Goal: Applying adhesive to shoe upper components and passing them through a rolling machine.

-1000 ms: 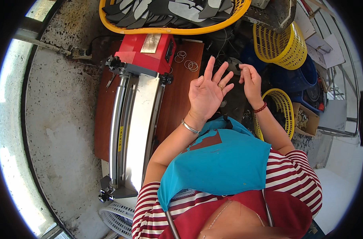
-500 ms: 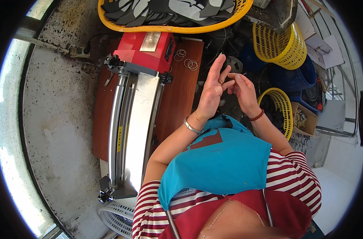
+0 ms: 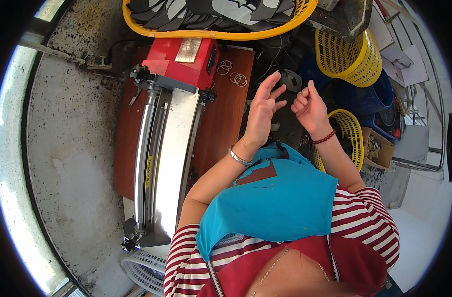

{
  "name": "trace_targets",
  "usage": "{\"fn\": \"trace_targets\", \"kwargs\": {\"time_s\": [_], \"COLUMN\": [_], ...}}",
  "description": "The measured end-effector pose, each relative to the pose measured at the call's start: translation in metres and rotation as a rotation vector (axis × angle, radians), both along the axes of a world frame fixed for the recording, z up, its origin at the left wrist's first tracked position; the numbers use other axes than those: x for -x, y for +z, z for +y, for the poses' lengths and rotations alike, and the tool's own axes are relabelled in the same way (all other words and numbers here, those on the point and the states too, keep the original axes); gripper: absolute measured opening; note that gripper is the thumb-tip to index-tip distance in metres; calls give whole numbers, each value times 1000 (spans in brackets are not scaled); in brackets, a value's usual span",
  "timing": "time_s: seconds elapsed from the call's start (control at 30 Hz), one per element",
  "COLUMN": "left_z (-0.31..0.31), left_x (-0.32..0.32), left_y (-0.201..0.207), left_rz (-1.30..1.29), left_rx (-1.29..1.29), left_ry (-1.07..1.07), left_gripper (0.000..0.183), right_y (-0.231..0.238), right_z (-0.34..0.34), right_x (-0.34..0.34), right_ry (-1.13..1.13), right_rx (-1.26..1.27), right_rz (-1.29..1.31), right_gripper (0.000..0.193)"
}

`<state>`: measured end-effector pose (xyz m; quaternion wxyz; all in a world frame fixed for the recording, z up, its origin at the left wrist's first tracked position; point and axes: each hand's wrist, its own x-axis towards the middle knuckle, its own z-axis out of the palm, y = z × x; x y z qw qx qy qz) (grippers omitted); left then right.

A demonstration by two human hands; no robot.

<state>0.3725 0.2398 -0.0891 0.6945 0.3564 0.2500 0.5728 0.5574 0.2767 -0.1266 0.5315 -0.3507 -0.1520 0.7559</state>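
Note:
My left hand is raised over the right side of the brown table, fingers spread apart and nothing between them. A silver bangle circles that wrist. Facing it across a small gap is my right hand, its fingers curled in and the thumb pointing up; I see no object in it. On that wrist sits a dark red bead bracelet. Left of my hands stands a red machine with long metal rollers. Several thin pale rings lie on the brown tabletop beside the machine.
A yellow basket holding dark grey and white flat pieces hangs over the table's far end. To the right are another yellow basket in a blue tub, a smaller yellow basket and a cardboard box. A blue apron covers my lap.
My hands have come apart. The right hand has drawn away from the left hand's fingers to the right, and its fingers have curled in. The left hand has shifted only slightly.

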Motion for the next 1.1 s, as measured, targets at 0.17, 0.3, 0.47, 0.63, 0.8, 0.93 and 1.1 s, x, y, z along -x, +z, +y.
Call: {"fn": "trace_targets", "kwargs": {"time_s": [0.17, 0.3, 0.47, 0.63, 0.8, 0.93, 1.1], "left_z": [5, -3, -6, -17, -28, -11, -1], "left_x": [-13, -27, -26, -39, -43, -15, -5], "left_y": [-16, -16, -6, -14, -21, 3, 4], "left_rz": [-202, -30, -229, -112, 167, -350, -80], "left_rx": [225, 275, 291, 275, 153, 306, 227], "left_ry": [-138, -34, -154, -124, -74, -184, -82], "left_gripper": [65, 60, 40, 40, 42, 65, 62], "right_y": [20, 20, 40, 35, 18, 26, 28], "right_z": [-18, -20, -25, -24, -23, -24, -40], "right_x": [23, 23, 39, 46, 37, 27, 22], "right_ry": [203, 214, 83, 69, 116, 140, 225], "right_rx": [-67, -113, -240, -527, -1092, -1460, -1482], "right_rz": [466, 511, 458, 225, -774, -1592, -1929], "right_gripper": [53, 58, 72, 84, 98, 63, 55]}}
